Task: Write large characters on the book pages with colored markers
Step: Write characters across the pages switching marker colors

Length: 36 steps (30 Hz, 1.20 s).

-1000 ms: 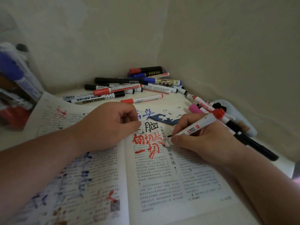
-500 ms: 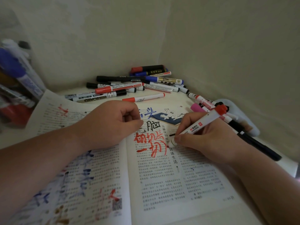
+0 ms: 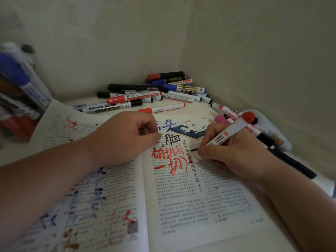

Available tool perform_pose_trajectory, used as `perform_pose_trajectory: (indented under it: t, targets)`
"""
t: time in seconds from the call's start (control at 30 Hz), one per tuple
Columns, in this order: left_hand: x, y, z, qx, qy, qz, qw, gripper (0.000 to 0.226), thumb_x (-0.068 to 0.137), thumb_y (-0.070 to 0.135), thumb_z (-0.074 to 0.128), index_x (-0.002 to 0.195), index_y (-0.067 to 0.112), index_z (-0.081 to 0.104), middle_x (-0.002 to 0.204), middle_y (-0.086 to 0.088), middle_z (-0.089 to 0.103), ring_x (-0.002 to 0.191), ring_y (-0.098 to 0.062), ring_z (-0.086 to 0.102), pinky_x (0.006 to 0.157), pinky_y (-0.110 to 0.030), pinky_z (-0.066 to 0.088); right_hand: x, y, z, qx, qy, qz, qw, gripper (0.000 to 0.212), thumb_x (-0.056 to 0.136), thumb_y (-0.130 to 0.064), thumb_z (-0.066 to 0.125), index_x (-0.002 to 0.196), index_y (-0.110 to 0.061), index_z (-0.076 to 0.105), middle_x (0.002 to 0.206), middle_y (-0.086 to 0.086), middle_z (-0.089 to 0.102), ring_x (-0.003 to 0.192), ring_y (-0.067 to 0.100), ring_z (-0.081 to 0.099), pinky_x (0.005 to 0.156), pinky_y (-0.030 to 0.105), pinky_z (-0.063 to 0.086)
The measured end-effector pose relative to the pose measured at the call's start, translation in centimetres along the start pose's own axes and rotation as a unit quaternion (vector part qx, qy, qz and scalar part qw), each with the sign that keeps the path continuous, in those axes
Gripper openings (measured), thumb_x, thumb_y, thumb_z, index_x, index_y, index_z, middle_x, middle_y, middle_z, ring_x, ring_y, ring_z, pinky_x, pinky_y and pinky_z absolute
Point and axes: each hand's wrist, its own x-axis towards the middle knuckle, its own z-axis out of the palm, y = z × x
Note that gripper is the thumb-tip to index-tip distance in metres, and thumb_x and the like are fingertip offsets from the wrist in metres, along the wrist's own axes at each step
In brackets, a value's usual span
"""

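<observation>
The book (image 3: 209, 211) lies open in front of the person, and I place everything else by it. The left hand (image 3: 123, 140) rests on the book's left page, just beside the middle fold, with the fingers curled into a fist; I see nothing held inside it. I judge that it lies there to press the pages flat, so that the fold does not rise during the writing.

The right hand (image 3: 232, 155) is over the book's right page and grips the red marker (image 3: 227, 137) with thumb and fingers close to the writing end. The barrel leans away from the fold. The red cap seems to sit on its rear end, probably so that it is not lost. The tip seems to touch the upper part of the right page, just beside the red characters (image 3: 169, 159), which stand below a black character (image 3: 172, 140).

Behind the book's far edge lies the pile of markers (image 3: 145, 95), near enough for a change of colour.
</observation>
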Motion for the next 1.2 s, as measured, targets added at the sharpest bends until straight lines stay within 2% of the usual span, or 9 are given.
perform_pose_trajectory:
  t: [0.27,0.43,0.6,0.7,0.83,0.9,0.97,1.07,1.2]
  targets:
    - [0.0,-0.1,0.0,-0.007,-0.001,0.0,1.0,0.014,0.087,0.029,0.074,0.074,0.028,0.068,0.064,0.02,0.061,0.057,0.001,0.052,0.055,-0.015,0.043,0.1,0.3,0.3,0.0,-0.018,0.005,1.0,0.02,0.07,-0.018,0.08,0.062,-0.014,0.062,0.057,0.005,0.053,0.051,0.011,0.044,0.046,0.022,0.033]
    - [0.0,0.0,0.0,-0.006,-0.003,0.002,1.0,0.014,0.087,0.029,0.073,0.074,0.028,0.067,0.065,0.021,0.061,0.057,0.002,0.053,0.056,-0.014,0.043,0.3,0.7,0.1,0.016,-0.028,0.006,0.999,0.02,0.06,-0.013,0.074,0.062,-0.004,0.057,0.055,0.016,0.046,0.05,0.016,0.039,0.047,0.026,0.027]
    - [0.0,0.0,0.0,-0.001,-0.004,0.006,1.0,0.014,0.088,0.028,0.073,0.074,0.027,0.068,0.067,0.02,0.061,0.058,0.001,0.053,0.056,-0.014,0.043,0.4,1.2,-0.2,0.089,-0.031,-0.035,0.995,0.025,0.059,-0.028,0.079,0.065,-0.009,0.064,0.064,0.023,0.048,0.053,0.023,0.039,0.048,0.031,0.025]
    - [0.0,-0.1,0.0,-0.004,-0.002,0.008,1.0,0.016,0.087,0.028,0.073,0.073,0.028,0.066,0.066,0.02,0.061,0.058,0.001,0.052,0.056,-0.013,0.042,0.7,1.3,-0.8,0.235,-0.011,-0.03,0.972,0.031,0.057,-0.03,0.085,0.062,-0.009,0.063,0.066,0.017,0.049,0.055,0.022,0.042,0.047,0.029,0.029]
    - [0.0,-0.2,0.0,-0.008,-0.002,0.006,1.0,0.017,0.088,0.029,0.073,0.072,0.027,0.066,0.065,0.017,0.06,0.056,0.0,0.05,0.054,-0.014,0.041,1.4,-0.2,-0.5,0.341,-0.002,-0.036,0.94,0.029,0.077,-0.033,0.076,0.069,-0.012,0.057,0.067,0.01,0.053,0.063,0.022,0.053,0.065,0.033,0.049]
    - [0.0,-0.2,-0.1,-0.006,-0.008,0.001,1.0,0.016,0.088,0.031,0.073,0.074,0.027,0.066,0.069,0.015,0.062,0.057,0.0,0.051,0.054,-0.016,0.042,1.8,-1.9,-0.4,0.427,-0.001,-0.047,0.903,0.025,0.091,-0.03,0.063,0.073,-0.019,0.05,0.053,0.0,0.038,0.048,0.014,0.039,0.05,0.025,0.042]
    - [0.0,-0.2,-0.1,-0.007,-0.015,-0.004,1.0,0.016,0.089,0.032,0.072,0.074,0.029,0.066,0.07,0.014,0.063,0.058,0.0,0.052,0.057,-0.021,0.046,2.3,-4.0,-0.6,0.489,-0.068,-0.041,0.869,0.044,0.091,-0.057,0.053,0.074,-0.018,0.044,0.054,-0.004,0.022,0.046,0.01,0.022,0.044,0.023,0.025]
    - [0.0,-0.3,-0.2,-0.021,-0.02,-0.007,1.0,0.017,0.089,0.032,0.072,0.073,0.03,0.065,0.067,0.014,0.062,0.057,0.0,0.051,0.058,-0.025,0.048,3.7,-6.4,-0.6,0.534,-0.178,-0.036,0.826,0.08,0.076,-0.093,0.034,0.064,-0.015,0.031,0.059,-0.001,0.018,0.052,0.013,0.017,0.053,0.028,0.016]
    - [0.0,-0.6,-0.1,-0.025,-0.024,-0.008,0.999,0.018,0.089,0.034,0.07,0.073,0.031,0.063,0.067,0.017,0.06,0.057,0.0,0.05,0.057,-0.023,0.045,6.2,-7.0,0.3,0.552,-0.201,-0.026,0.809,0.069,0.088,-0.079,0.029,0.056,-0.018,0.026,0.052,-0.002,0.018,0.048,0.013,0.016,0.049,0.027,0.015]
